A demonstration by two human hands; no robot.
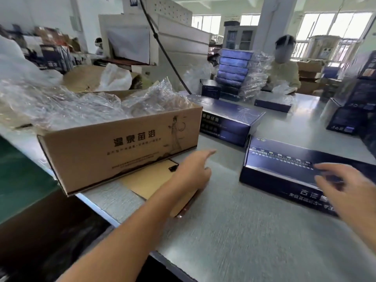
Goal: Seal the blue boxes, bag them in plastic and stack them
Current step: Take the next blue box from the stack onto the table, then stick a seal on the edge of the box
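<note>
The blue box [284,165] in hand lies flat on the table [244,231], at the right, its long side toward the person. The right hand [350,192] hovers over its near corner; its grip is spread, fingers apart and blurred, pinching nothing. The left hand [193,169] reaches toward the open cardboard carton [122,147], forefinger straight, the other fingers loosely bent. Its grip holds nothing that I can see. It is just above a flat tan card sheet [150,180] that pokes out from under the carton.

The carton is heaped with crumpled clear plastic bags [81,106], so this looks like the bagging step: the left hand fetches a bag while the right keeps the box ready.

To do it well:
- Check that the lid is tucked fully home first; from here I cannot tell whether it is sealed.
- Lift one bag only, by its open edge. The film clings and a clump may follow.
- Press the right palm down so the box does not skate on the smooth table.
- Slide the box in short end first, keeping clear of the two stacked blue boxes [227,119] just behind it.
</note>
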